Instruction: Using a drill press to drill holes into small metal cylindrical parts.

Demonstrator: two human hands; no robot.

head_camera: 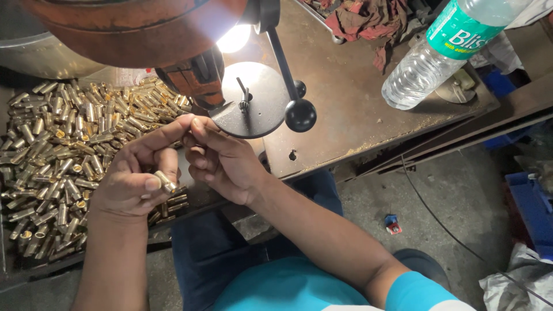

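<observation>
Honestly, not much of a dent made yet as far as I can tell. My left hand [135,184] is curled up with a few of the little brass sleeves [165,182] pinched between thumb and fingers, one poking out by the thumb tip, more tucked under the palm. My right hand [222,161] sits just at 3 o'clock of it, fingers bunched together, tips touching the left index finger right below the round black plate [262,109] of the small press; whether it's actually gripping a piece I can't tell. At 9 o'clock of my hands there's the big heap of brass pieces [63,155] covering the surface [345,103], which I'd guess is the pile left to go. No finished batch in sight. Water bottle [432,57] lies up at 2 o'clock, black ball-end lever [300,114] beside the plate.
</observation>
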